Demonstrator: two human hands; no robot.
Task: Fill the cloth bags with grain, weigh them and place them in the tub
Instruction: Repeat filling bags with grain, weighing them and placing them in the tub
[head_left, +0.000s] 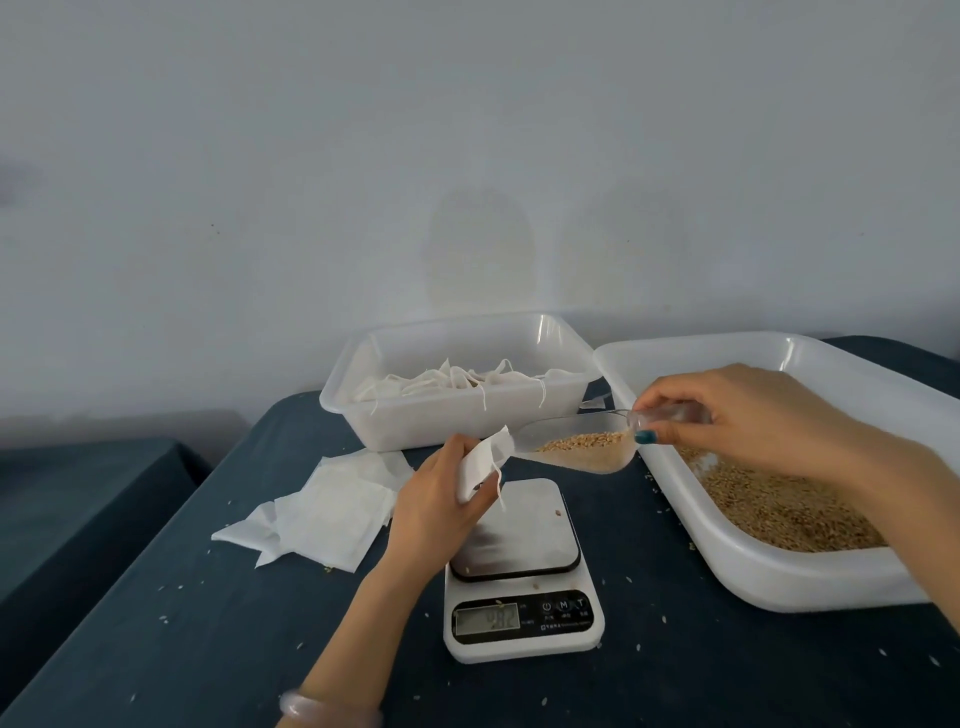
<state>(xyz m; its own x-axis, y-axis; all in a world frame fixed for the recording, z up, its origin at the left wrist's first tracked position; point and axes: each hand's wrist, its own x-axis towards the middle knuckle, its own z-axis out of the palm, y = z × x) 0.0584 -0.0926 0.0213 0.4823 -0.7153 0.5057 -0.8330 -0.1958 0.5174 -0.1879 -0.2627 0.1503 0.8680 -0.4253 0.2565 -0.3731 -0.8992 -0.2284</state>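
Head view: left hand (441, 501) pinches the cloth bag (480, 465) open just above the scale (524, 540); right hand (753, 415) grips the clear scoop (540, 431), lip at the bag's mouth so grain (587, 441) slides in; the tub (363, 418) waits beyond both hands.

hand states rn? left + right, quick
Left hand: closed, holding a small white cloth bag.
Right hand: closed, fingers holding the handle of a clear plastic scoop loaded with grain.
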